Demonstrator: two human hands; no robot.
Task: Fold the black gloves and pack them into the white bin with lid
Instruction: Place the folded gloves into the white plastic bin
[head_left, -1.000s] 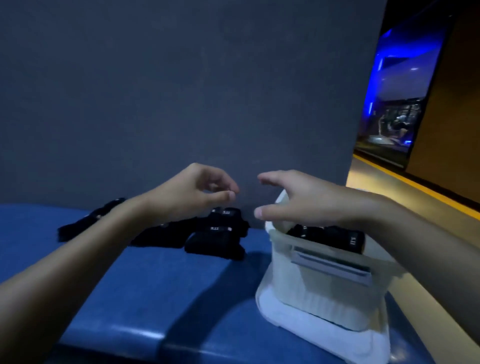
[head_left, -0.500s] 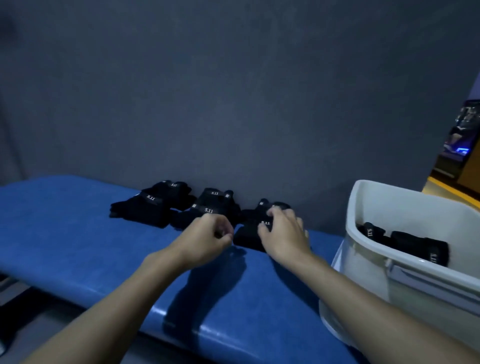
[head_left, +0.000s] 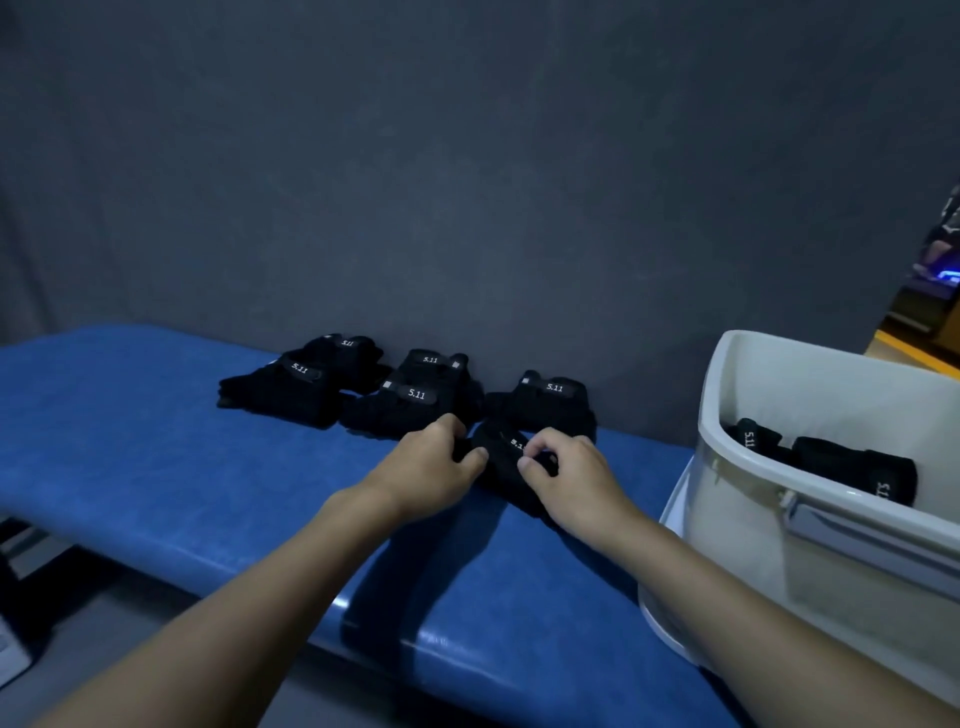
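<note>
Several black gloves with white "5.11" tags lie in a row on the blue padded bench (head_left: 156, 426) against the wall: a left pile (head_left: 301, 379), a middle pile (head_left: 415, 400) and one at the right (head_left: 550, 400). In front of them a black glove (head_left: 506, 462) is pinched from both sides, my left hand (head_left: 431, 462) on its left edge and my right hand (head_left: 571, 478) on its right edge. The white bin (head_left: 769, 525) stands open on the bench at the right, with two folded black gloves (head_left: 852, 467) inside.
A dark grey wall (head_left: 467, 182) rises right behind the bench. The bin sits on its white lid (head_left: 670, 629). The bench's front edge runs below my forearms, with grey floor under it at the lower left. A lit opening shows at the far right.
My hands left the bin and moved left to the gloves. Both have since closed on one glove and drawn it toward me, away from the row.
</note>
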